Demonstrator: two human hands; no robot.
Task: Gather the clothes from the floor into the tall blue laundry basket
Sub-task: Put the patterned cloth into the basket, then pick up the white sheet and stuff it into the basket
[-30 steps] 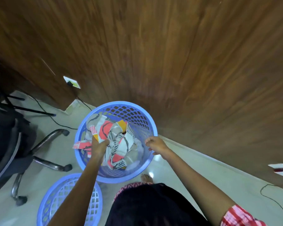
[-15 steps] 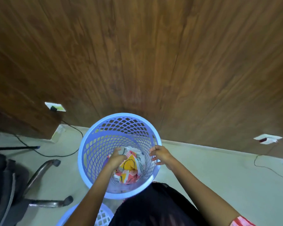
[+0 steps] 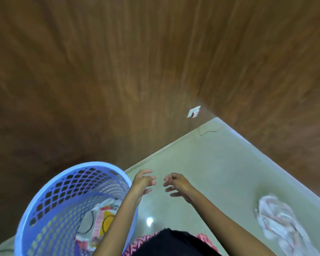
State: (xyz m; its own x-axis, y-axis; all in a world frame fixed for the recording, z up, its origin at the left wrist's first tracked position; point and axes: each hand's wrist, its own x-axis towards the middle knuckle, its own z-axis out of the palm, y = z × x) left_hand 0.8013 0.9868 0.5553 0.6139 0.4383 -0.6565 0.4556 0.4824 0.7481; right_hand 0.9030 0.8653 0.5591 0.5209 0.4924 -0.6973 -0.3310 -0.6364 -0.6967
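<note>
Left hand (image 3: 143, 182) and right hand (image 3: 175, 183): both empty, fingers loosely spread, raised over the floor (image 3: 201, 163). Blue laundry basket (image 3: 44, 196): lower left, patterned clothes (image 3: 102, 220) inside. Pale garment (image 3: 277, 220), apparently pink-and-white: on floor, far right.

You won't find any readable text, label, brand, number or sign here. The patterned cloth (image 3: 102, 222) inside the blue laundry basket (image 3: 44, 183) at 8 o'clock carries only shapes, and the white wall socket (image 3: 193, 112) at 1 o'clock is blurred.
</note>
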